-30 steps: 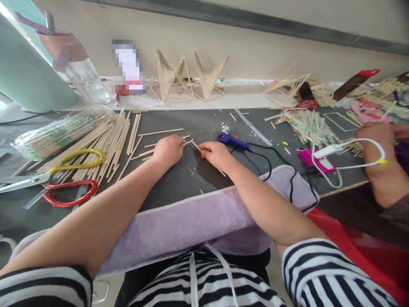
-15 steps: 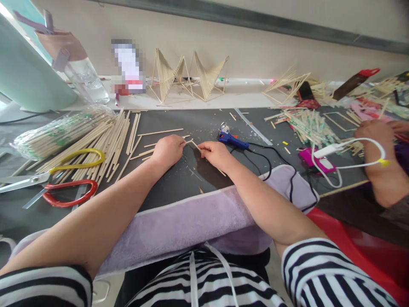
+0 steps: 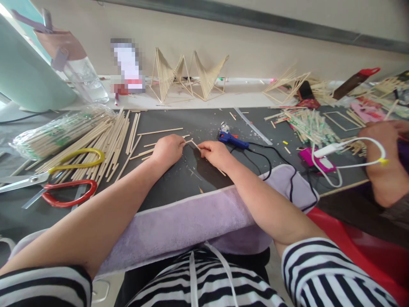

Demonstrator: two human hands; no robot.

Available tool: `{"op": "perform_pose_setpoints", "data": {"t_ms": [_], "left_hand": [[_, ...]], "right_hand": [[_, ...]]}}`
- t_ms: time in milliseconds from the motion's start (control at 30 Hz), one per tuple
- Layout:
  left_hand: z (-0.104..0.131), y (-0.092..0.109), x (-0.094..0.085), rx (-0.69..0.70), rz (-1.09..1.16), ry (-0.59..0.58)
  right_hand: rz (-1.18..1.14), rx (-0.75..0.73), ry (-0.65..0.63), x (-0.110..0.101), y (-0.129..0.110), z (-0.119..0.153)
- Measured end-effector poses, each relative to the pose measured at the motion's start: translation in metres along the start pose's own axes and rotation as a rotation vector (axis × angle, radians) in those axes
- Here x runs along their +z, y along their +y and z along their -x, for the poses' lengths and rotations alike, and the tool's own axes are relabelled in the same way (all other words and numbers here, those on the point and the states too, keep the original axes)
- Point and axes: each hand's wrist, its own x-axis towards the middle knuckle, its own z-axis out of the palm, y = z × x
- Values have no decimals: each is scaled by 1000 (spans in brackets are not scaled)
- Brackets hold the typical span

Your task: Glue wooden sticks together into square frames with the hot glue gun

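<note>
My left hand (image 3: pixel 169 150) pinches one thin wooden stick, and my right hand (image 3: pixel 214 152) pinches another wooden stick (image 3: pixel 195 144). The two sticks meet end to end at an angle between my fingertips, just above the dark table. The right stick's far end pokes out below my right palm. Several loose wooden sticks (image 3: pixel 160 131) lie beside my left hand. A blue hot glue gun (image 3: pixel 234 140) rests to the right of my right hand, its nozzle end smeared with whitish glue.
Scissors (image 3: pixel 49 172) and a bundle of sticks in plastic (image 3: pixel 60 132) lie at left. Twisted stick models (image 3: pixel 164 79) stand along the back ledge. A clear glue stick (image 3: pixel 254 128) lies behind the glue gun. At right are a pink power block (image 3: pixel 319 162) with cables and another person's arm (image 3: pixel 381 166).
My hands and the two sticks hold almost the same pose. At the right, the other person's hand has shifted slightly.
</note>
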Motion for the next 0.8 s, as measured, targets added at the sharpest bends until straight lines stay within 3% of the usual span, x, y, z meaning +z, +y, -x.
{"op": "perform_pose_setpoints", "data": {"t_ms": [800], "left_hand": [[0,-1,1,8,8,-2]], "right_hand": [[-11,-6,4,0,0,1]]}}
